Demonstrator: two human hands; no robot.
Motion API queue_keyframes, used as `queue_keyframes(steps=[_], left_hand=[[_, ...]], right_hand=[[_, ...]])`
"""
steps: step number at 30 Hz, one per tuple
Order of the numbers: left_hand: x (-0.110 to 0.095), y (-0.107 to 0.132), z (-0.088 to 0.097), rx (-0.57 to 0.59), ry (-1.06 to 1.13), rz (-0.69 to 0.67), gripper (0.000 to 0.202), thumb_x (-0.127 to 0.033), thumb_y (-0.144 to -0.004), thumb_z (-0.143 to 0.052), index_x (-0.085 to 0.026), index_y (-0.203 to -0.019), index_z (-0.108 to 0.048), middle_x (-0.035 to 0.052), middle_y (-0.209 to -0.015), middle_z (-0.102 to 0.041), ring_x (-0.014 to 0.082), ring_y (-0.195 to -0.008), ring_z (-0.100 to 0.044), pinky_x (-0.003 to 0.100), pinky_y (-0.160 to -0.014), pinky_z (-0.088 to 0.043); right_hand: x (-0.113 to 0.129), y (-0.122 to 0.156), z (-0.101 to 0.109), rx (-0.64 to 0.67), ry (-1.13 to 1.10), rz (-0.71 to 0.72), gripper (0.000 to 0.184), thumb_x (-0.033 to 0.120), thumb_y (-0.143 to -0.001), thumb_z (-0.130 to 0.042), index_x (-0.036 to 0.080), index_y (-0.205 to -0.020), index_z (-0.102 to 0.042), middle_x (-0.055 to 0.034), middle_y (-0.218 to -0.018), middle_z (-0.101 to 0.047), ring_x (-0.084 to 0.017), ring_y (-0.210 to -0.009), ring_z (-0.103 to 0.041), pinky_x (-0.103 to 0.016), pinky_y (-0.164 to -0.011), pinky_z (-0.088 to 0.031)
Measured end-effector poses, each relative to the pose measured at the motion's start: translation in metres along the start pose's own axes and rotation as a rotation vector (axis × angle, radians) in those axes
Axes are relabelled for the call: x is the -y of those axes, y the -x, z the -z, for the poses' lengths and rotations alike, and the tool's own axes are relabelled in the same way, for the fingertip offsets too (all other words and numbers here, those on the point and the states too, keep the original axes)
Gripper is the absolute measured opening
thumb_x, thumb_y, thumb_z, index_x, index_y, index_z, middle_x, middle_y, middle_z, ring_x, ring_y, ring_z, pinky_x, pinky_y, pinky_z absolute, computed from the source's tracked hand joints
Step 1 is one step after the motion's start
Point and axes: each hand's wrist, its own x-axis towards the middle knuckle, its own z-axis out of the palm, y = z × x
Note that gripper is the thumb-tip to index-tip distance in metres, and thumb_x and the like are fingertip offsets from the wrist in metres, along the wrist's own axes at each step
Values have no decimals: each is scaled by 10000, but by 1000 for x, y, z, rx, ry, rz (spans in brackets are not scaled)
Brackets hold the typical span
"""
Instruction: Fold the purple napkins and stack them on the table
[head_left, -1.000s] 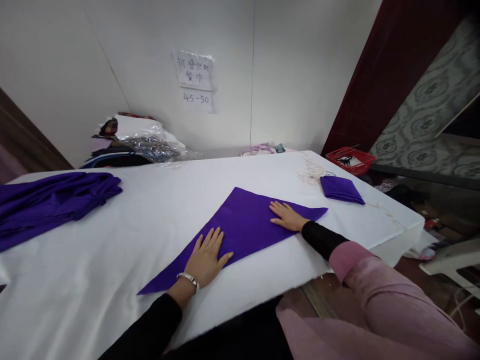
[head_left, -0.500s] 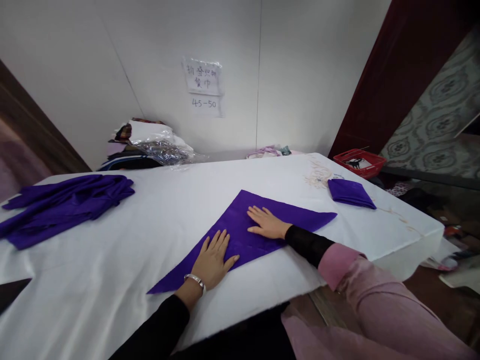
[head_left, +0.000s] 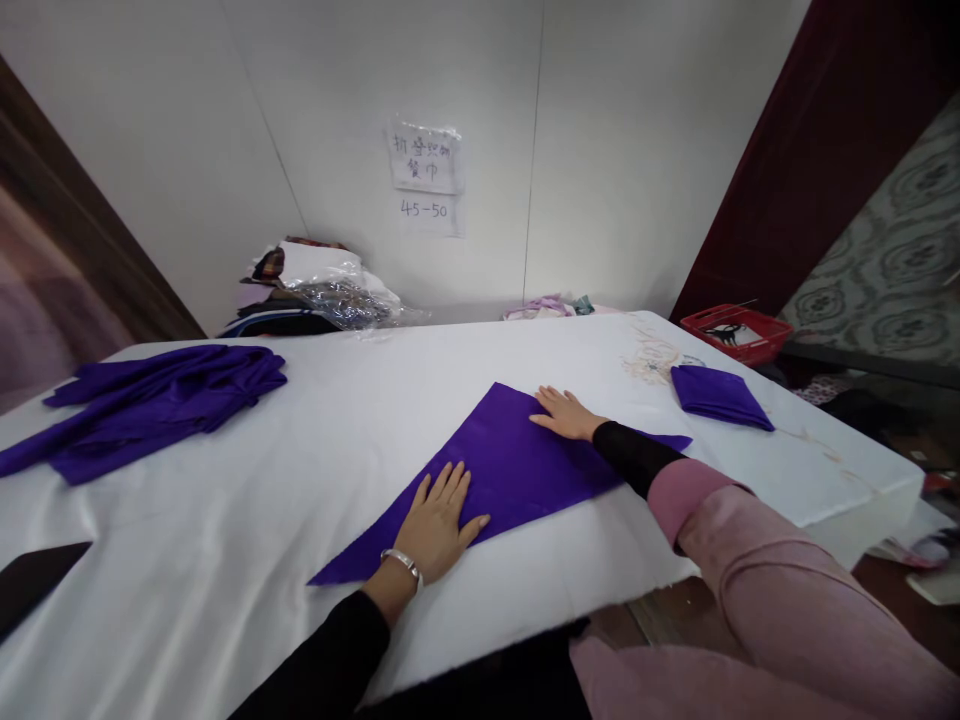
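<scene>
Purple cloth folded into a triangle [head_left: 517, 475] lies flat on the white tablecloth [head_left: 360, 400], its long edge toward the person and one corner pointing away. The left hand [head_left: 436, 525] rests palm down on its left part, fingers loosely spread and gripping nothing, a silvery bracelet [head_left: 405, 566] around the wrist. The right hand [head_left: 568, 415] lies across the far edge, also flat and unclenched, its black-cuffed forearm passing over the cloth's right portion. Well to the left sits a rumpled purple heap [head_left: 180, 400]; to the right, apart from the triangle, lies a neatly folded purple bundle [head_left: 720, 397], with a red basket [head_left: 757, 350] beyond it. Handwritten paper [head_left: 426, 165] hangs on the pale wall [head_left: 615, 150] behind.
</scene>
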Motion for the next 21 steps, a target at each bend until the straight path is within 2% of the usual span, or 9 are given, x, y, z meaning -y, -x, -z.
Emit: queue_keyframes(steps=[4,7,12,16,21], left_hand=[[0,0,2,16,-11,8,716,-614,-871,-285,-134,-1401,-332,104,-1483,-309,264,-1383,-219,500,-1117,-188],[0,1,2,12,-12,3,703,-609,-873,-292,-150,-1404,-329,101,-1481,-317,263,-1381,-226,496,-1115,-192],[0,3,3,17,-6,0,705,-609,-875,-288,-147,-1406,-325,107,-1481,-316,269,-1383,-219,504,-1112,-195],[0,3,3,25,1,-5,699,-605,-877,-283,-151,-1407,-323,109,-1486,-305,270,-1383,-219,507,-1112,-200],[-1,4,4,16,11,-15,688,-596,-877,-302,-155,-1404,-328,114,-1482,-313,276,-1380,-225,516,-1106,-211]], right_hand=[[51,-32,-8,-1,-41,170,844,698,-853,-154,117,-1463,-211,-112,-1528,-133,-247,-1409,-71,-433,-1127,-65],[69,-51,-19,15,-61,190,841,690,-859,-134,110,-1464,-201,-114,-1528,-130,-248,-1409,-67,-440,-1123,-62],[53,-67,-23,-8,-60,133,814,673,-868,-137,123,-1465,-201,-95,-1532,-133,-235,-1410,-63,-441,-1122,-51],[43,-72,-20,-14,-69,52,840,681,-860,-153,97,-1461,-203,-124,-1530,-123,-258,-1408,-63,-460,-1115,-71],[45,-78,-22,-19,-72,125,822,682,-861,-133,128,-1465,-198,-100,-1534,-123,-245,-1410,-54,-454,-1119,-48]])
